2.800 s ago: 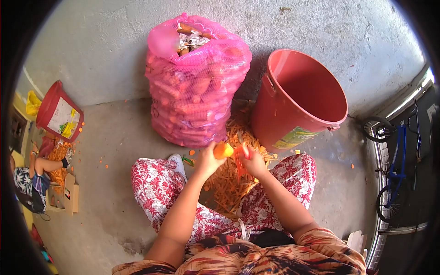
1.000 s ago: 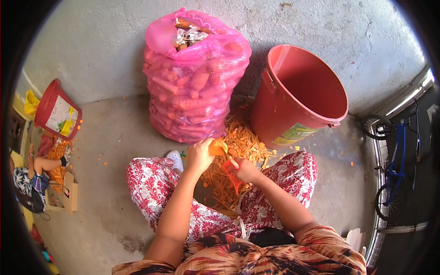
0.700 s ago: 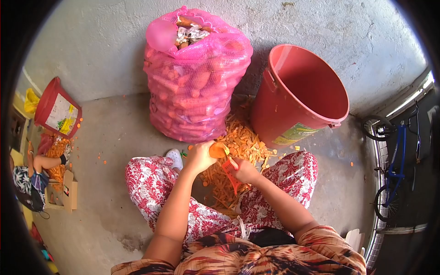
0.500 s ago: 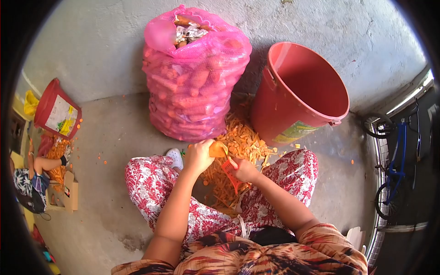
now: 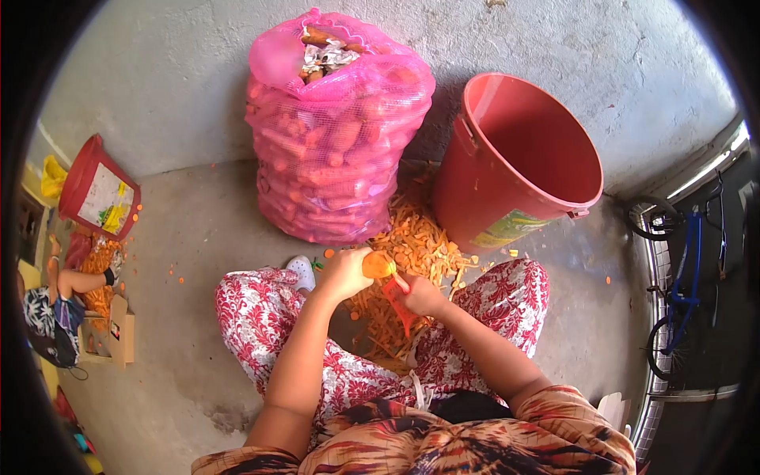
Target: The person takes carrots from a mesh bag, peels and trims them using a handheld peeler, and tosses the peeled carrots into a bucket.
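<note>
My left hand (image 5: pixel 344 275) is closed round a carrot (image 5: pixel 378 265), whose orange end sticks out toward the right. Close beside it, my right hand (image 5: pixel 423 295) grips an orange-red peeler (image 5: pixel 401 309), its head right at the carrot's end. Whether the blade touches the carrot is too small to tell. Below and beyond both hands, a heap of carrot peelings (image 5: pixel 423 241) spreads over the floor between my legs. A pink mesh sack (image 5: pixel 328 158) full of carrots stands upright just past my left hand.
A large red bin (image 5: pixel 507 150) leans beside the sack, against the grey wall (image 5: pixel 174 87). Far left are another red bucket (image 5: pixel 95 194), a cardboard box (image 5: pixel 119 332) and another person's bent leg (image 5: pixel 83 283). A blue bicycle (image 5: pixel 687 277) stands at the right.
My left hand has shifted slightly down, and the carrot in it has turned so its end shows more. My right hand with the peeler has hardly moved.
</note>
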`<state>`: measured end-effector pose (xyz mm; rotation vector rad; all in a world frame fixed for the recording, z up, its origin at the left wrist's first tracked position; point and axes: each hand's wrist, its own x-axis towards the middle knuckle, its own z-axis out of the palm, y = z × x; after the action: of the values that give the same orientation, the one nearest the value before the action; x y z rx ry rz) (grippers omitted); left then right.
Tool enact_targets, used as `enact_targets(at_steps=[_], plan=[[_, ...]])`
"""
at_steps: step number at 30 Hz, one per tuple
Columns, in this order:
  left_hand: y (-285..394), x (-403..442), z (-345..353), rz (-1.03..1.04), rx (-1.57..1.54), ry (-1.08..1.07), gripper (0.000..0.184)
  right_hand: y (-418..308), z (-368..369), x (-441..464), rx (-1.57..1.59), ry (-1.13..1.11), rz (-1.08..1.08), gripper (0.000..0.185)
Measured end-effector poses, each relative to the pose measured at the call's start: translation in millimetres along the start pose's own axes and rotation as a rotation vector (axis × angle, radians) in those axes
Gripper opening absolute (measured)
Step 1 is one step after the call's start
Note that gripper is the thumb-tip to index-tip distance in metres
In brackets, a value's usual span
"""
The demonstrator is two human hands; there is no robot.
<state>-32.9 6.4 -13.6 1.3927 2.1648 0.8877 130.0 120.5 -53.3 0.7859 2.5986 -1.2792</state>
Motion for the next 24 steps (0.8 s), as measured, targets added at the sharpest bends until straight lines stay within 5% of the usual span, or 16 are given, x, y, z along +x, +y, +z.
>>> enact_targets(at_steps=[2,14,20,23,24], plan=[[11.7,-1.4,0.3,0.004,0.096,0.109,0.031,16.4,8.6,9.8,0.002,0.034,0.002,0.027],[12.6,-1.5,-15.6,-0.016,-0.086,-0.152,0.033,2.4,2.1,2.9,-0.046,0.022,0.064,0.025],[7.4,-3.7,-5.3,0.143,0.032,0.017,0.028,-3.0,-2.4,1.2,-0.023,0.049,0.053,0.024],[10.1,-1.2,-18.7,-0.236,-0.435,-0.477,0.021,-5.8,-3.3,-0.9,0.030,0.053,-0.006,0.025],[8.6,-3.3,-18.5,-0.255,-0.514,-0.496,0.020,-5.1,-2.5,0.0,0.032,0.064,-0.036,0.024]])
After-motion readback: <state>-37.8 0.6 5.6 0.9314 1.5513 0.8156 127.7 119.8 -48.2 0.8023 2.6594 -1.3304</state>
